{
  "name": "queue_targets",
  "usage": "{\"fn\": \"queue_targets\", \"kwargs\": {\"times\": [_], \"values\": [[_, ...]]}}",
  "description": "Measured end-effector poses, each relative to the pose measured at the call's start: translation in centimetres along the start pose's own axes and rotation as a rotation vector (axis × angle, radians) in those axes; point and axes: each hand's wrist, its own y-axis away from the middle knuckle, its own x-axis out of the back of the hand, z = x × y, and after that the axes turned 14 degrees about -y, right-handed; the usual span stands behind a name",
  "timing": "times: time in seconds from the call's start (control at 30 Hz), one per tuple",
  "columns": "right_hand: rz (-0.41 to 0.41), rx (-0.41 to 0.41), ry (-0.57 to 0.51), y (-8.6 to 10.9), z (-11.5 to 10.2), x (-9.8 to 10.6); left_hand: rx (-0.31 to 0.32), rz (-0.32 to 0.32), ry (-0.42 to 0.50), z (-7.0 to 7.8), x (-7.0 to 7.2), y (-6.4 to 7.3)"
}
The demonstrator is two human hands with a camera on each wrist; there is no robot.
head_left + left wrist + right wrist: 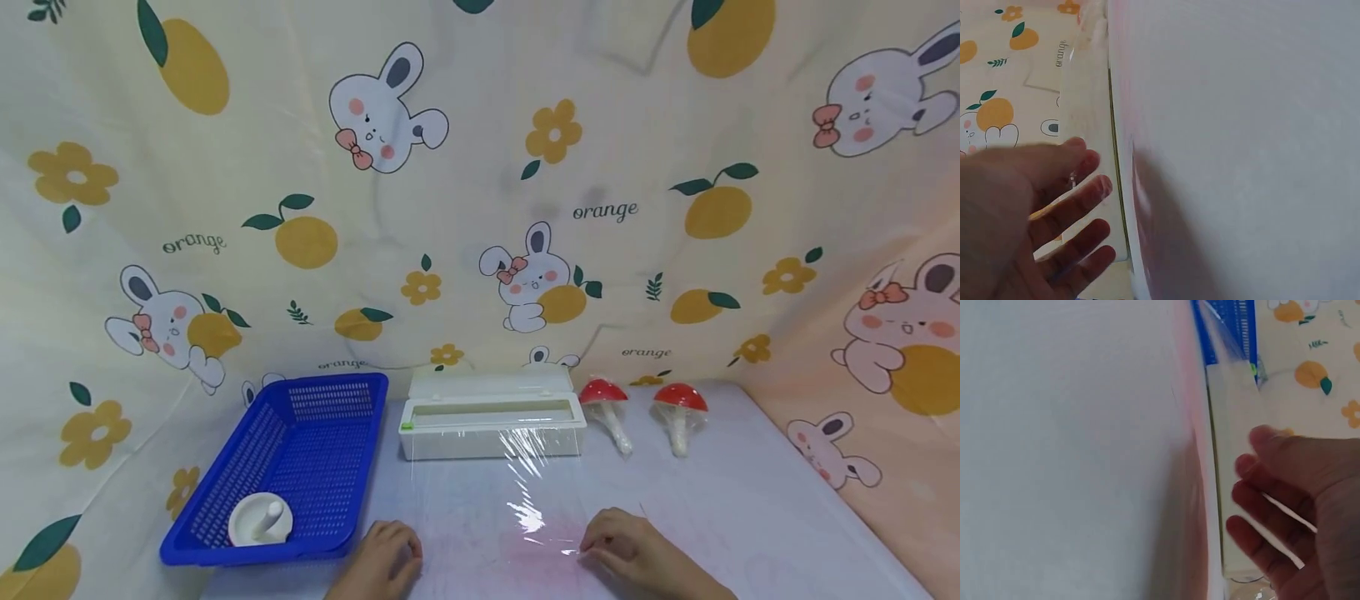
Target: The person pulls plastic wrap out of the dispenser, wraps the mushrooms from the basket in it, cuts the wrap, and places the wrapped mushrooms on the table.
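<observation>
Near the front edge of the worktop, your left hand and right hand each look to have thumb and index pinched on the clear film, with the other fingers loosely apart. That film spans from the white dispenser box by the far edge down to you, with the blue basket toward the left edge and two red-capped mushrooms toward the far right corner. Honestly, I'd expect it to be next to weightless, floppy, clingy and quick to fold onto itself or tear. Best hold is probably the two loose corners, light pinch, even tension on both sides so it doesn't bunch mid-span.
</observation>
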Motion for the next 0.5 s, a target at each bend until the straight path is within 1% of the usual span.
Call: {"fn": "queue_targets", "kwargs": {"times": [0.1,0.13,0.17,0.3,0.37,0.43,0.5], "values": [[-0.034,-0.157,-0.026,0.11,-0.23,0.1,0.008,0.009,-0.014,0.22,0.01,-0.03],[-0.042,-0.187,-0.027,0.1,-0.24,0.09,0.017,0.007,-0.017,0.31,0.08,-0.07],[-0.048,-0.197,-0.023,0.08,-0.32,0.08,0.03,0.0,-0.016,0.4,0.16,-0.11],[-0.058,-0.266,-0.002,0.07,-0.36,-0.01,0.1,-0.079,0.006,0.45,0.56,-0.44],[-0.068,-0.334,-0.017,-0.08,-0.55,-0.02,0.132,-0.119,0.032,0.42,0.6,-0.62],[-0.076,-0.402,-0.033,-0.42,-0.8,-0.02,0.154,-0.141,0.05,0.33,0.66,-0.78],[-0.082,-0.458,-0.049,-0.72,-0.98,-0.01,0.161,-0.151,0.061,0.27,0.68,-0.86]]}}
